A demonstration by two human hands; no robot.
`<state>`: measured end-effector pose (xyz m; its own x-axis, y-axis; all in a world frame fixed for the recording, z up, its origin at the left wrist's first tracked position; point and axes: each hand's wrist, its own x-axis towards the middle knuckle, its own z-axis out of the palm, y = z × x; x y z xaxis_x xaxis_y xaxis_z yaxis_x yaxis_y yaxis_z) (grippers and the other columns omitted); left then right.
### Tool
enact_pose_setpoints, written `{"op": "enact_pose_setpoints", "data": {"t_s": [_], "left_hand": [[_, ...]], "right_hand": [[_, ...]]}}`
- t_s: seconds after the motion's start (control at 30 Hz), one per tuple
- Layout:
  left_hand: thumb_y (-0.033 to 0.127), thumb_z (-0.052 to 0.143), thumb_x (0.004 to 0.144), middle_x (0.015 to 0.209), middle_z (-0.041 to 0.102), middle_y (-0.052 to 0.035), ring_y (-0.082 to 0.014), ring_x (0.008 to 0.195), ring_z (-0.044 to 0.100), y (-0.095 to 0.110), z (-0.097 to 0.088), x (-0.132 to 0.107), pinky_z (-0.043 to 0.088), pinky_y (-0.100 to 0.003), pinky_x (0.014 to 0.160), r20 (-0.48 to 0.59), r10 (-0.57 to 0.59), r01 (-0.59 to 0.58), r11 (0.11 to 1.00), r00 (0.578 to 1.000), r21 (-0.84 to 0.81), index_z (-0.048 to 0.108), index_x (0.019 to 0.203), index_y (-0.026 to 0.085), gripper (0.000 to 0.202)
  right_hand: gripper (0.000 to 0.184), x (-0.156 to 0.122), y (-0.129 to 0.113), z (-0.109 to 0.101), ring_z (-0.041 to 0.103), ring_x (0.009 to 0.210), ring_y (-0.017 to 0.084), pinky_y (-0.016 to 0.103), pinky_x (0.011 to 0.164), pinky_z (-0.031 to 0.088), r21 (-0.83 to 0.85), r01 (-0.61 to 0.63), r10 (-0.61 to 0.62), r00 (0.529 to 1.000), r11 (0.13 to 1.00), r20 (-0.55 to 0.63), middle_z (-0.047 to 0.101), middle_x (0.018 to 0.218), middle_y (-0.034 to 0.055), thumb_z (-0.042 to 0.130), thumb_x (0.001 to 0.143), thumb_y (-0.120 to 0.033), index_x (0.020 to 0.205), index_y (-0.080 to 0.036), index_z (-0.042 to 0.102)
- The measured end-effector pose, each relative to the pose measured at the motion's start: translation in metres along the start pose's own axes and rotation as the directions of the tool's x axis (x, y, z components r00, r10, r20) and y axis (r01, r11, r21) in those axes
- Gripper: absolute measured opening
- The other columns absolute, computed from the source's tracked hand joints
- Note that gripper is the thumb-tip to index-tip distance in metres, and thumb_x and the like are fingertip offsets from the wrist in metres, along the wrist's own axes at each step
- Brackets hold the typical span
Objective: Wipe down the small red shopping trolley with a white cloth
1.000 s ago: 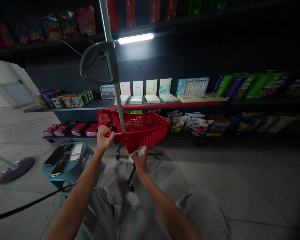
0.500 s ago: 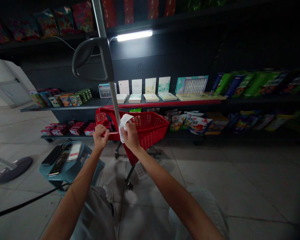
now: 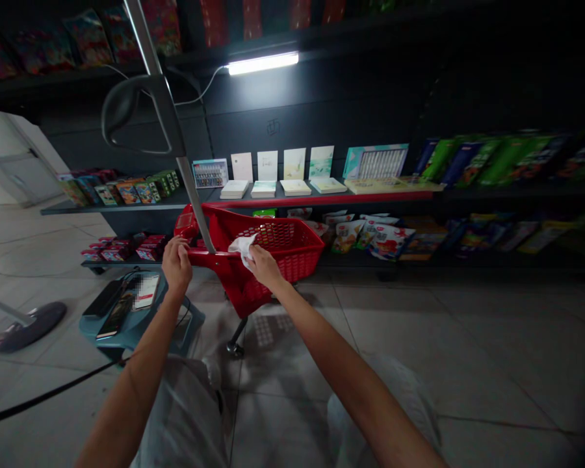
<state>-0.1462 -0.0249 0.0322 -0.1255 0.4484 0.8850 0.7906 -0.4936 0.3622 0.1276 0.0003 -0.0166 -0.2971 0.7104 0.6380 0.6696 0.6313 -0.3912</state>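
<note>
Gripping the rim of the red plastic shopping trolley (image 3: 283, 260) with my closed left hand (image 3: 177, 265) to steady it, I pinch a white cloth (image 3: 242, 250) against that rim with my curled right hand (image 3: 266, 268). The trolley stands on the tiled floor (image 3: 292, 403), beside a teal stool (image 3: 190, 318), facing a stocked shelf (image 3: 322, 195).

Open grey floor tiles (image 3: 292, 416) right of the red plastic shopping cart (image 3: 238, 292). Thin silver metal pole (image 3: 194, 198) rising between both hands' upward paths; teal plastic stool (image 3: 188, 318) crowding the lower left.
</note>
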Motion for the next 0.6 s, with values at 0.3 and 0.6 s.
{"op": "enact_pose_setpoints", "data": {"t_s": [0.3, 0.6], "left_hand": [[0.029, 0.029, 0.105, 0.118, 0.069, -0.0135, -0.0221, 0.125, 0.061, -0.015, -0.006, -0.002, 0.043, -0.037, 0.111, -0.069, -0.089, 0.091, 0.995, 0.994, 0.032, 0.059, 0.094, 0.021, 0.033], [0.028, 0.029, 0.104, 0.114, 0.071, -0.0121, -0.0205, 0.119, 0.064, -0.027, -0.01, 0.004, 0.046, -0.036, 0.109, -0.092, -0.076, 0.078, 0.997, 0.993, 0.015, 0.055, 0.087, 0.021, 0.032]], "right_hand": [[0.018, -0.03, 0.063, -0.012, 0.061, 0.112, 0.025, 0.04, 0.11, 0.041, -0.206, -0.058, 0.064, 0.998, 0.977, 0.023, 0.07, 0.118, 0.0123, 0.052, 0.104, -0.023, 0.116, -0.018, 0.065], [0.023, -0.073, 0.151, -0.069, 0.062, 0.11, 0.027, 0.039, 0.105, 0.044, -0.341, -0.151, 0.163, 0.987, 0.928, 0.005, 0.07, 0.118, 0.0146, 0.045, 0.104, -0.025, 0.112, -0.017, 0.065]]}}
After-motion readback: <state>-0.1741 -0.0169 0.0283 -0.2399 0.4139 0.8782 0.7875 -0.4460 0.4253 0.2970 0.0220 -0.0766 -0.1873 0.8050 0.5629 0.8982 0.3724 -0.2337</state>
